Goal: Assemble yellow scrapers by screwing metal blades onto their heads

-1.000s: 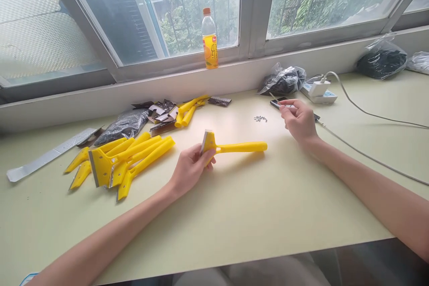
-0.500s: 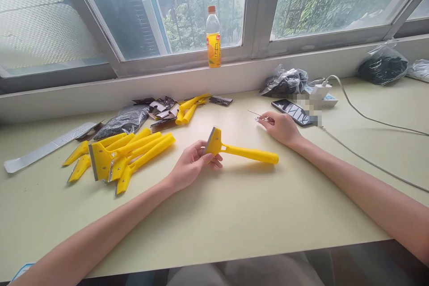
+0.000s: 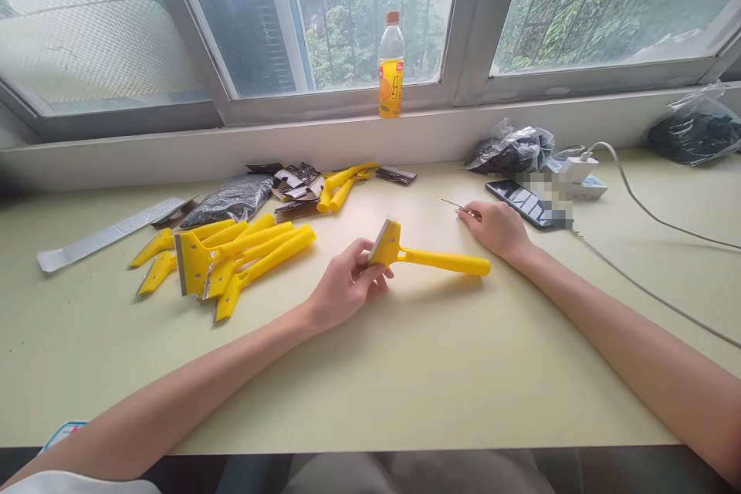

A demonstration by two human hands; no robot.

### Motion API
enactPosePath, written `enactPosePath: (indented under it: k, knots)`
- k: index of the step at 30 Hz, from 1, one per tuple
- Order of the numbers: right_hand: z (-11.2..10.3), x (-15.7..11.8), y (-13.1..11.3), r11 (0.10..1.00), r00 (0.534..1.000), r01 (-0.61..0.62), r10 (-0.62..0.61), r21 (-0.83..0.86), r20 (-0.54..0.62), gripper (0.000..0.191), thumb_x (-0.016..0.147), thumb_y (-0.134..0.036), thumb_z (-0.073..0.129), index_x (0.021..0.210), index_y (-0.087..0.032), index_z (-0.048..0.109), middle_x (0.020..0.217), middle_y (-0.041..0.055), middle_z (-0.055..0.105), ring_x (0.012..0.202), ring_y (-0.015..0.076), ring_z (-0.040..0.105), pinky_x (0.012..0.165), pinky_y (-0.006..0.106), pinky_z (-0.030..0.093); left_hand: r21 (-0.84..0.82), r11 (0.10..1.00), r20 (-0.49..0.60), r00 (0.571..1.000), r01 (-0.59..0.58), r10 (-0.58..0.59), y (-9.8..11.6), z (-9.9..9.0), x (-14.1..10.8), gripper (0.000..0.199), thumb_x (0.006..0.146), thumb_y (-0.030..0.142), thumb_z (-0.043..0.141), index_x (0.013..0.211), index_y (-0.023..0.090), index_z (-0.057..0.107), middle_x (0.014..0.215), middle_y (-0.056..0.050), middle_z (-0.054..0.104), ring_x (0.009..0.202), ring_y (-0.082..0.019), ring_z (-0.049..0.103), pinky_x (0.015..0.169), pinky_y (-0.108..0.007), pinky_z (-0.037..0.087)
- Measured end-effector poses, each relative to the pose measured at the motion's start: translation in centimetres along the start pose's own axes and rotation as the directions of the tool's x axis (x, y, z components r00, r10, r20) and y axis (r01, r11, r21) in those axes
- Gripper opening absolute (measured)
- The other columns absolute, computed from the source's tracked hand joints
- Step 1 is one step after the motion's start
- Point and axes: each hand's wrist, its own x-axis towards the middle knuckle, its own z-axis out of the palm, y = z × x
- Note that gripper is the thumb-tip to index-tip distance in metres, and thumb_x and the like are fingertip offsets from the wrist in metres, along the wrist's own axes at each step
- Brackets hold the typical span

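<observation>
A yellow scraper (image 3: 443, 259) is held by its bladed head in my left hand (image 3: 343, 283), its handle pointing right just above the table. My right hand (image 3: 499, 228) rests on the table beside the phone. Its fingers are closed around a thin metal rod (image 3: 450, 203) that sticks out to the left; small shiny pieces show at the fingertips, too small to make out. Left of my left hand lies a pile of several yellow scrapers (image 3: 246, 251) with metal blades.
Behind the pile are a dark plastic bag (image 3: 228, 201), crumpled cards (image 3: 301, 184) and more yellow handles (image 3: 341, 189). A phone (image 3: 521, 203), power strip (image 3: 590, 185) and cable (image 3: 654, 296) lie right. A bottle (image 3: 390, 81) stands on the sill (image 3: 324, 135).
The view has shifted, so most things appear further right. At my right fingertips, fewer shiny pieces show than before. My left hand still holds the scraper.
</observation>
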Motion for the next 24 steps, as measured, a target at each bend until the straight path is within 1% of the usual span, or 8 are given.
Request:
enactPosePath:
  k: [4,7,9,11,13,16,20,24]
  knots:
    - [-0.1,0.3,-0.1,1.0,0.999,0.015,-0.015,-0.002,0.036,0.029,0.093,-0.038,0.054,0.091,-0.019,0.076,0.084,0.01,0.075,0.076,0.0246,0.065,0.066,0.033,0.04,0.122,0.989,0.008,0.996,-0.088,0.088,-0.1,0.1,-0.5,0.013,0.1,0.027,0.051,0.11,0.02,0.052,0.097,-0.006,0.07,0.074,-0.013,0.068,0.062,-0.026,0.057]
    - [-0.6,0.4,0.0,0.999,0.997,0.043,-0.044,0.022,0.066,0.03,0.093,-0.037,0.052,0.088,-0.018,0.076,0.084,0.0099,0.075,0.076,0.0238,0.065,0.066,0.032,0.04,0.296,0.923,0.031,0.968,-0.246,0.248,-0.3,0.2,-1.1,0.011,0.1,0.021,0.049,0.11,0.02,0.054,0.096,-0.005,0.071,0.073,-0.012,0.067,0.065,-0.025,0.057]
    - [-1.0,0.3,0.2,0.996,0.992,0.073,-0.078,0.054,0.098,0.029,0.093,-0.036,0.052,0.087,-0.019,0.075,0.085,0.0084,0.075,0.076,0.0223,0.065,0.067,0.031,0.041,0.417,0.802,0.104,0.899,-0.427,0.424,-0.3,0.1,-1.3,0.013,0.099,0.016,0.05,0.11,0.019,0.055,0.099,-0.007,0.072,0.078,-0.013,0.069,0.071,-0.026,0.058]
    - [-1.3,0.1,0.3,0.991,0.986,0.099,-0.109,0.088,0.126,0.028,0.092,-0.035,0.053,0.087,-0.02,0.075,0.085,0.0067,0.076,0.076,0.0208,0.065,0.068,0.03,0.042,0.482,0.636,0.224,0.787,-0.602,0.575,-0.3,0.1,-1.4,0.015,0.097,0.011,0.051,0.11,0.018,0.056,0.107,-0.011,0.072,0.09,-0.016,0.07,0.078,-0.028,0.059]
    - [-1.5,0.0,0.3,0.989,0.985,0.1,-0.114,0.108,0.129,0.028,0.092,-0.035,0.053,0.087,-0.019,0.075,0.086,0.0067,0.076,0.076,0.0206,0.064,0.07,0.03,0.043,0.503,0.488,0.347,0.684,-0.714,0.642,-0.2,0.1,-1.4,0.013,0.095,0.008,0.052,0.104,0.017,0.055,0.111,-0.014,0.072,0.096,-0.018,0.07,0.081,-0.029,0.058]
    - [-1.5,0.1,0.2,0.991,0.993,0.058,-0.069,0.118,0.092,0.027,0.091,-0.034,0.054,0.088,-0.017,0.075,0.085,0.0085,0.075,0.076,0.0218,0.063,0.07,0.032,0.042,0.529,0.333,0.468,0.596,-0.78,0.653,-0.1,0.1,-1.4,0.011,0.094,0.006,0.052,0.094,0.017,0.053,0.109,-0.013,0.072,0.091,-0.017,0.069,0.076,-0.028,0.058]
    - [-1.6,0.0,0.0,0.989,0.999,-0.022,0.015,0.146,0.05,0.023,0.086,-0.036,0.061,0.086,-0.018,0.076,0.081,0.0069,0.073,0.071,0.0203,0.06,0.067,0.031,0.041,0.572,0.217,0.542,0.563,-0.791,0.623,-0.1,0.0,-1.5,0.013,0.094,0.007,0.05,0.087,0.017,0.052,0.11,-0.012,0.073,0.087,-0.016,0.068,0.071,-0.028,0.057]
    - [-3.0,-1.7,-2.7,0.896,0.999,-0.053,0.048,0.441,0.023,0.024,0.08,-0.042,0.072,0.08,-0.018,0.075,0.061,-0.0005,0.057,0.057,0.0135,0.045,0.056,0.029,0.034,0.597,0.263,0.498,0.607,-0.758,0.619,0.1,0.0,-1.5,0.014,0.095,0.008,0.05,0.084,0.018,0.05,0.108,-0.011,0.073,0.083,-0.015,0.068,0.071,-0.027,0.057]
